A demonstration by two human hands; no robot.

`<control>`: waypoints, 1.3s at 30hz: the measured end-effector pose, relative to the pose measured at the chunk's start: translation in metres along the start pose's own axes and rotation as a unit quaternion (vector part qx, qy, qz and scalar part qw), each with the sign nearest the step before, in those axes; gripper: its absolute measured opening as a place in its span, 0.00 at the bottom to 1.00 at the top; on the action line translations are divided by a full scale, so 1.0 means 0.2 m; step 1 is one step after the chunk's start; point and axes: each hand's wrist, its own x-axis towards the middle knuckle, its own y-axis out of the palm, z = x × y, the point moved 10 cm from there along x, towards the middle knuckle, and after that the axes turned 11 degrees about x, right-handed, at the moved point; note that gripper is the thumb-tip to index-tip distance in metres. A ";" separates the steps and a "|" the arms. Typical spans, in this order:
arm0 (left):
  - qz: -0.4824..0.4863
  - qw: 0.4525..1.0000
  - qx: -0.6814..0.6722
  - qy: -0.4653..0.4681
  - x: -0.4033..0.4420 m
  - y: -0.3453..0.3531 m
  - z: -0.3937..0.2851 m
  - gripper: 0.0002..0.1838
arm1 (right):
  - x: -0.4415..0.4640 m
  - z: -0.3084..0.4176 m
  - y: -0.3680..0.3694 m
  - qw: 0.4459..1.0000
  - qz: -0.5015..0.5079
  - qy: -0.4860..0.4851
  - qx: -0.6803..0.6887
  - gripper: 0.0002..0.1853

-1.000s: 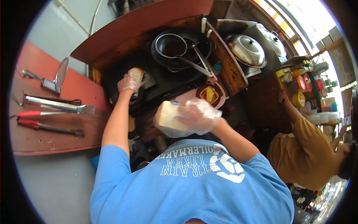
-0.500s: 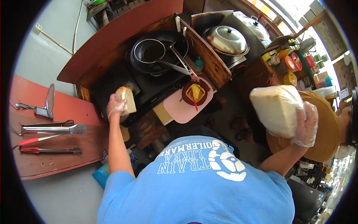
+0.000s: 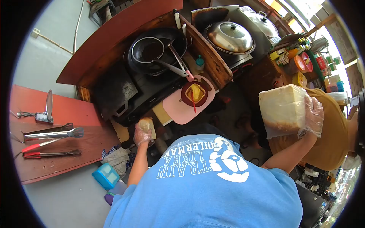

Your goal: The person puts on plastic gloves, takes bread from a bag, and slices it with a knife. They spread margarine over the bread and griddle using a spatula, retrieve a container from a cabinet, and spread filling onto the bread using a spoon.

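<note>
Currently, both hands wear clear plastic gloves and both hold bread. The left hand (image 3: 143,136) is curled, fingers wrapped around a piece of bread (image 3: 146,122) with a browned crust; the bread stands out past the fingertips. The right hand (image 3: 315,116), well apart from the left, is partly open, spread against the side of a large pale loaf (image 3: 282,110) that appears to be in clear plastic.

Ahead and to the left of the left hand lies a flat black pan (image 3: 114,85), its handle pointing roughly toward that hand. Ahead and to its right is a pink board (image 3: 174,111) with a dark red dish (image 3: 186,95) on it, holding something yellow and a red-handled utensil (image 3: 194,108). Beyond the right hand is a person in a mustard-brown shirt (image 3: 336,138).

As for progress, the piece seems already separate from the loaf, and neither is set down yet. Whether anything yellow is on the bread, I cannot tell.
</note>
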 end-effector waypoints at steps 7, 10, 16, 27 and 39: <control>-0.007 0.998 0.062 -0.008 -0.10 -0.11 -0.20 0.39 | 0.08 -0.23 -0.02 0.994 -0.011 0.052 0.097 0.20; -0.078 0.992 0.075 0.064 -0.05 -0.31 -0.36 0.31 | 0.08 -0.31 -0.13 0.990 -0.101 0.028 0.097 0.20; -0.239 0.931 -0.164 0.223 -0.08 -1.28 -1.11 0.12 | 0.12 -0.51 -0.26 0.956 -0.142 0.121 0.227 0.19; -0.162 0.935 0.173 0.262 0.83 -1.39 -2.67 0.21 | 0.15 -0.84 -0.37 0.881 -0.246 0.178 0.364 0.20; -0.107 0.960 0.189 0.177 1.07 -1.21 -2.83 0.17 | 0.05 -0.99 -0.39 0.867 -0.386 0.232 0.213 0.23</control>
